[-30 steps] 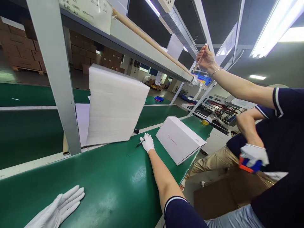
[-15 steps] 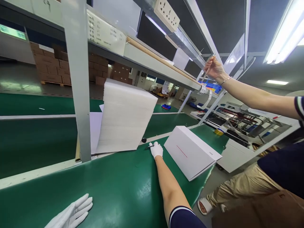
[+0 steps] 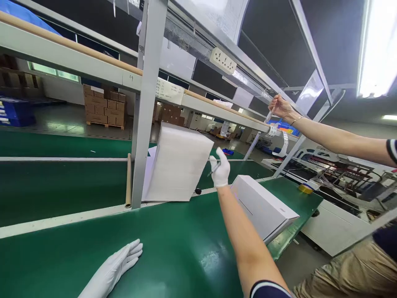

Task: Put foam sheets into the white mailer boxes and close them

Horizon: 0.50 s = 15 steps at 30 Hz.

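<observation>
My right hand [image 3: 221,170], in a white glove, is raised above the green work surface [image 3: 176,231]. It is closed on a thin dark pen [image 3: 214,169], with the index finger and thumb pointing upward. Close to its left stands a tall stack of white foam sheets [image 3: 180,163]. A white box [image 3: 263,207] lies below and to its right, partly behind my forearm. My left hand [image 3: 116,265], also gloved, hovers low at the near side with fingers stretched out and nothing in it.
A co-worker's hand [image 3: 281,109] reaches in from the right toward the shelf rail, near hanging label strips [image 3: 281,140]. A metal post [image 3: 147,107] stands left of the foam. Yellow tape [image 3: 305,189] sits at the far right of the bench. A cardboard tube [image 3: 128,182] leans by the post.
My right hand has lifted off the work surface with the pen, rising beside the foam stack. The view has swung left. My left hand stays open.
</observation>
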Motion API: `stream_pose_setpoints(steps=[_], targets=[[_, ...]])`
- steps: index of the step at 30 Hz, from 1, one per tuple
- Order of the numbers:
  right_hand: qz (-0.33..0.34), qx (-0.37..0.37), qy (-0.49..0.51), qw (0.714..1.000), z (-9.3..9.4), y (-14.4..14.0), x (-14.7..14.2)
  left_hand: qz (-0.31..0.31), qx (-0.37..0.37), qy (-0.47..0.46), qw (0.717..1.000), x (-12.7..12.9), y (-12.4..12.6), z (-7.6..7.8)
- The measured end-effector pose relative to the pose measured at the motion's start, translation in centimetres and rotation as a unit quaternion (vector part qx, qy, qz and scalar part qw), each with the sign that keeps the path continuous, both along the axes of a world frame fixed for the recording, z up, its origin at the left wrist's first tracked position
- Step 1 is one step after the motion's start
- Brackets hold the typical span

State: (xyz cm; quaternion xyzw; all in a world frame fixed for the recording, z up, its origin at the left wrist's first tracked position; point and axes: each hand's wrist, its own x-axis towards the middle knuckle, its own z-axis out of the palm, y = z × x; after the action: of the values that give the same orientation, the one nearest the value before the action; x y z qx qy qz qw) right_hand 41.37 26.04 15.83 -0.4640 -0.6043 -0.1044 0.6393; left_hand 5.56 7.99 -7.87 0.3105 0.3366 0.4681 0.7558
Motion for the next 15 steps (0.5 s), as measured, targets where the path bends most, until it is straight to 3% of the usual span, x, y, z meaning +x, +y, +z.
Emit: stream_pose_setpoints(steps=[3,6,8,10,15], targets=[[0.002,-0.033,-0.155,0.987,8.3,1.6,-3.1,0.003,0.02,-0.002,1.0,0.2,0.1,-0.4],[-0.056,-0.175,-0.252,0.95,13.1,2.6,-6.1,0.002,0.031,0.0,1.0,0.2,0.2,-0.6],[-0.077,-0.293,-0.279,0.911,14.3,2.8,-7.2,0.007,0.029,0.002,1.0,0.2,0.2,-0.6],[-0.077,-0.36,-0.283,0.885,14.5,2.8,-7.5,0.01,0.027,0.005,1.0,0.3,0.3,-0.6],[-0.079,-0.355,-0.284,0.887,14.2,2.7,-6.7,-0.002,0.034,0.016,0.999,0.3,0.4,-0.2]])
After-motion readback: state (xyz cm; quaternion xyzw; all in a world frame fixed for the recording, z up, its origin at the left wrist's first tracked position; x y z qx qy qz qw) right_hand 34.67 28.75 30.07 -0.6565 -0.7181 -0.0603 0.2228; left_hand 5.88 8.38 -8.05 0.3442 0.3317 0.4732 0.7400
